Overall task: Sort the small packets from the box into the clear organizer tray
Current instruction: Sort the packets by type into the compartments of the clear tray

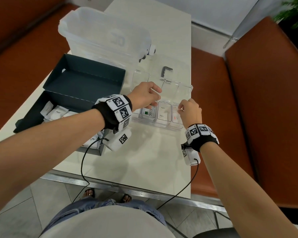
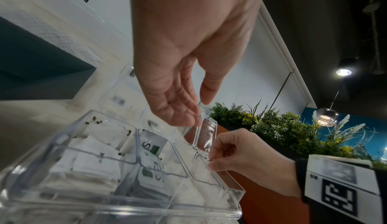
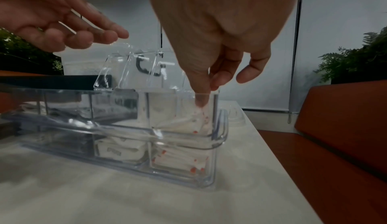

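The clear organizer tray [image 1: 162, 127] stands mid-table with its hinged lid [image 1: 172, 88] raised. Its compartments hold a green Stevia packet [image 1: 149, 112], white sugar packets [image 1: 163, 112] and red-printed packets [image 3: 188, 161]. My right hand [image 1: 180, 109] reaches into the rightmost compartment, where thumb and forefinger pinch a red-printed packet [image 3: 199, 116]. My left hand [image 1: 155, 98] hovers over the tray's back with relaxed fingers [image 2: 184, 111] that touch the lid's edge [image 2: 206, 128]. Left of the tray, the dark box [image 1: 33, 115] holds more white packets [image 1: 56, 113].
The box's dark lid [image 1: 86, 78] lies open behind it. A large translucent bin [image 1: 100, 35] stands at the back of the table, with a small black bent piece [image 1: 165, 70] beside it. Orange benches [image 1: 248, 100] flank the table. The table's front edge [image 1: 127, 188] is near me.
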The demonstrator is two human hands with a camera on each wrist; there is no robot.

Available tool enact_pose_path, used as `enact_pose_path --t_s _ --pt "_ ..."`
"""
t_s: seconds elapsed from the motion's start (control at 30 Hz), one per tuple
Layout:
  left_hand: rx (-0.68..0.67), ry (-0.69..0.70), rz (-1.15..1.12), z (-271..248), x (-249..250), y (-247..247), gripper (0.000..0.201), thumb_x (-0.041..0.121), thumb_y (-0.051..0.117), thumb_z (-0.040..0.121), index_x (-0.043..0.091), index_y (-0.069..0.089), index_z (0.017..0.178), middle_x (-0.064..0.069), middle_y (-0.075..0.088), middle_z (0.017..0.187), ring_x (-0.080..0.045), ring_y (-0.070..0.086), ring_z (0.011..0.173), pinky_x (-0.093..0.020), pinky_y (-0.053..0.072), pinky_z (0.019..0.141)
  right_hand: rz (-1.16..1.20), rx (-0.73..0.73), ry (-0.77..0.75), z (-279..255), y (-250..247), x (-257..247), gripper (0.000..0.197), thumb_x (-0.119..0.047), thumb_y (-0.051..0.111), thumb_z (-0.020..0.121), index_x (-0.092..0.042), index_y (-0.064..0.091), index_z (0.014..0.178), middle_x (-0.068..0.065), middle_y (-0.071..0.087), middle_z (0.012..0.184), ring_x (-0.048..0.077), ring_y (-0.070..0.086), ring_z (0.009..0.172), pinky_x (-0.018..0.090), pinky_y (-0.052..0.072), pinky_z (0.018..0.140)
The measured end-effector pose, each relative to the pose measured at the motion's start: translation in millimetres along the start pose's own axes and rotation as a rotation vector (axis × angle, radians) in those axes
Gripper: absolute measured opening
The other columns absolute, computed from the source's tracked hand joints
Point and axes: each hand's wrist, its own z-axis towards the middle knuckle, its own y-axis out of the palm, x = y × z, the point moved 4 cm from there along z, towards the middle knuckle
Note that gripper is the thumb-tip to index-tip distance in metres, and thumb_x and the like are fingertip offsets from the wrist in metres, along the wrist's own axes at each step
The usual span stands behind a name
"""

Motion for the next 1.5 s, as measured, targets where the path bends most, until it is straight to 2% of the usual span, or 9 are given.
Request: enact_pose_path --t_s 0.13,0.23,0.4,0.6,0.67,0.93,1.1,1.27,1.5 --pt "-0.005 -0.001 -0.004 -1 -1 -1 0.026 0.009 0.057 0.095 0.009 0.056 0.121 -0.009 0.062 0.103 -0.017 0.066 0.082 -0.029 0.055 0.075 -0.058 0.06 -0.072 -2 -10 -2 0.012 -0.004 0.056 0.089 -0.013 0.064 0.091 0.004 0.058 0.089 0.026 0.055 0.082 0.036 0.032 0.079" --pt "-0.006 -0.003 -0.002 -1 -2 -3 0.027 0.009 0.058 0.095 0.009 0.056 0.122 -0.009 0.062 0.105 -0.018 0.066 0.085 -0.032 0.056 0.079 -0.127 -0.107 -0.149 -4 -9 -8 0.012 -0.013 0.061 0.089 -0.023 0.068 0.091 -0.005 0.064 0.09 0.021 0.058 0.087 0.035 0.029 0.079" --pt "-0.021 0.0 0.008 -1 -3 0 0.026 0.01 0.059 0.095 0.009 0.057 0.121 -0.007 0.062 0.102 -0.017 0.066 0.083 -0.031 0.056 0.077 -0.237 -0.342 -0.112 -3 -4 -5 0.04 -0.026 0.066 0.088 -0.028 0.058 0.127 -0.007 0.062 0.121 0.02 0.055 0.111 0.041 0.03 0.093" --pt "-0.023 0.013 0.018 -1 -3 4 0.024 0.01 0.059 0.094 0.01 0.058 0.118 -0.006 0.063 0.099 -0.013 0.065 0.076 -0.026 0.055 0.069 -0.25 -0.477 -0.042 6 3 -4 0.039 -0.018 0.068 0.087 -0.03 0.061 0.123 -0.002 0.063 0.107 0.022 0.052 0.101 0.045 0.026 0.097" --pt "-0.024 0.013 0.02 0 -4 5 0.024 0.011 0.059 0.094 0.011 0.058 0.119 -0.005 0.063 0.1 -0.012 0.065 0.076 -0.026 0.055 0.07 -0.224 -0.466 -0.027 9 5 -4 0.034 -0.012 0.066 0.087 -0.027 0.064 0.118 -0.002 0.063 0.103 0.021 0.049 0.094 0.046 0.025 0.099" --pt "-0.015 0.024 0.033 0 -10 5 0.024 0.01 0.059 0.094 0.009 0.059 0.119 -0.007 0.063 0.099 -0.014 0.065 0.076 -0.023 0.054 0.065 -0.19 -0.452 -0.008 3 8 -4 0.039 -0.015 0.066 0.088 -0.025 0.059 0.125 -0.003 0.061 0.114 0.02 0.052 0.111 0.044 0.021 0.099" --pt "-0.058 0.163 0.406 -1 -15 15 0.024 0.01 0.06 0.092 0.011 0.062 0.115 -0.007 0.064 0.111 -0.016 0.059 0.092 -0.021 0.046 0.079 -0.177 -0.448 0.008 6 5 -5 0.034 -0.022 0.071 0.084 -0.025 0.063 0.117 -0.005 0.055 0.107 0.02 0.049 0.109 0.046 0.02 0.101" --pt "-0.092 0.227 0.892 1 -21 25 0.023 0.012 0.059 0.091 0.015 0.063 0.114 -0.006 0.059 0.121 -0.024 0.055 0.112 -0.036 0.042 0.093 -0.237 -0.399 0.005 6 7 -8 0.023 -0.019 0.062 0.09 -0.019 0.067 0.114 0.0 0.065 0.108 0.022 0.05 0.1 0.048 0.019 0.102" --pt "-0.094 0.21 1.014 5 -30 31 0.017 0.01 0.054 0.093 0.017 0.06 0.106 -0.01 0.057 0.117 -0.029 0.059 0.1 -0.034 0.042 0.079 -0.298 -0.41 -0.009 -1 7 -7 0.022 -0.024 0.059 0.092 -0.026 0.066 0.113 -0.002 0.063 0.113 0.023 0.046 0.113 0.046 0.022 0.098"
